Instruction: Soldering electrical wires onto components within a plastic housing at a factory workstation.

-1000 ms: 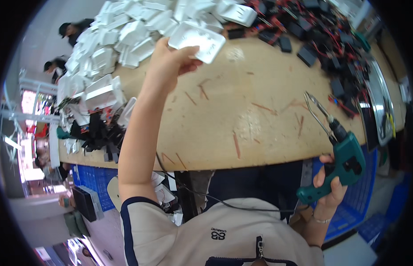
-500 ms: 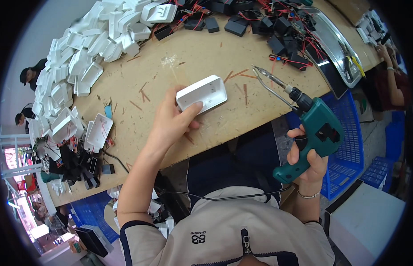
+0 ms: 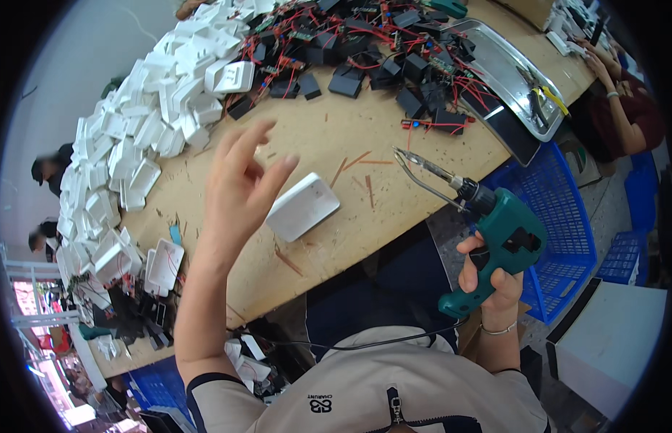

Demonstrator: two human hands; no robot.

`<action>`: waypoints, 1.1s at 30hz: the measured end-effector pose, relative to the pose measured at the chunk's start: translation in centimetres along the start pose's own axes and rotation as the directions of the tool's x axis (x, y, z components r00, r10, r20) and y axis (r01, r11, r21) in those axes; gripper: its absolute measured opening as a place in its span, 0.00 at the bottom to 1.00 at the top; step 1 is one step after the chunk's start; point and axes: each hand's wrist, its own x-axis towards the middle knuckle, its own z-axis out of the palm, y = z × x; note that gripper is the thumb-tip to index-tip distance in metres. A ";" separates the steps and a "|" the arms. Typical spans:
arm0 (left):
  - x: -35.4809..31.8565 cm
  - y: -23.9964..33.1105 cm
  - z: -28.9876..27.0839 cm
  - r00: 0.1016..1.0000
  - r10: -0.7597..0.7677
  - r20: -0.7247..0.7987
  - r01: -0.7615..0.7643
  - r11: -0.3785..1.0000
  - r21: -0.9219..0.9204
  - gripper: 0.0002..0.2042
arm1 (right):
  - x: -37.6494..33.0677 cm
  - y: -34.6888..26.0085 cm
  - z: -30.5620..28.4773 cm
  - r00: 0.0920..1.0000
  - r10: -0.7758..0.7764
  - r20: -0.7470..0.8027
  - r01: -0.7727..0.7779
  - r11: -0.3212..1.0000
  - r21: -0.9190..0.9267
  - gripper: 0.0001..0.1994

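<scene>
Tan table (image 3: pixel 318 141); left hand (image 3: pixel 238 187) spread beside white tray (image 3: pixel 305 208), contact unclear; right hand (image 3: pixel 498 287) gripping green tool (image 3: pixel 508 216); shirt (image 3: pixel 361 375) lettered.

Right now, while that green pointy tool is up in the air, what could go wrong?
The green tool in the right hand has a bare metal tip; if it's hot, it might burn the fingers of the left hand. A black cord crosses the shirt and could snag. The white case lies on the table with no hand gripping it, so a bump might make it slide.
</scene>
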 end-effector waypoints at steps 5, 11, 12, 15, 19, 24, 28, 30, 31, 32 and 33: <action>10.9 4.4 6.3 0.644 0.758 0.106 -0.760 0.617 0.204 0.25 | -0.2 -0.6 -1.1 0.997 -0.062 -0.056 0.064 0.997 0.042 0.31; 16.9 10.2 15.6 0.581 0.741 0.336 -0.809 0.480 0.341 0.34 | -0.3 -1.0 -2.3 0.985 -0.138 -0.101 0.145 0.987 0.067 0.30; 17.1 9.9 16.0 0.579 0.740 0.342 -0.811 0.482 0.332 0.34 | -0.2 -0.9 -2.5 0.985 -0.135 -0.111 0.143 0.987 0.067 0.30; 17.5 9.4 15.0 0.647 0.397 0.652 -0.731 0.567 0.380 0.31 | -0.1 -1.0 -3.1 0.980 -0.153 -0.127 0.162 0.985 0.062 0.30; 18.3 4.2 11.2 0.589 0.533 0.608 -0.807 0.429 0.405 0.20 | -0.1 -0.9 -3.5 0.981 -0.157 -0.115 0.163 0.986 0.039 0.30; 17.0 0.2 7.0 0.536 0.589 0.605 -0.844 0.401 0.356 0.19 | 0.2 -0.9 -3.5 0.985 -0.139 -0.105 0.146 0.987 0.061 0.30; 17.2 -3.0 4.5 0.703 0.556 0.443 -0.613 0.790 -0.019 0.16 | -0.1 -1.2 -3.0 0.985 -0.151 -0.088 0.155 0.987 0.043 0.30; 16.4 -4.3 3.3 0.863 0.385 0.326 -0.218 0.867 -0.448 0.12 | -0.1 -1.2 -3.1 0.985 -0.154 -0.082 0.157 0.987 0.028 0.30; 16.1 -4.8 2.3 0.907 0.362 0.216 -0.208 0.830 -0.518 0.12 | -0.1 -1.1 -3.0 0.985 -0.153 -0.083 0.155 0.988 0.019 0.31; 15.8 -5.3 1.3 0.939 0.326 0.106 -0.205 0.784 -0.586 0.12 | -0.2 -1.1 -3.0 0.985 -0.152 -0.086 0.153 0.988 0.006 0.31; 15.4 -5.7 0.0 0.971 0.238 0.036 -0.169 0.780 -0.602 0.12 | -0.2 -1.1 -2.9 0.987 -0.143 -0.077 0.144 0.990 0.009 0.31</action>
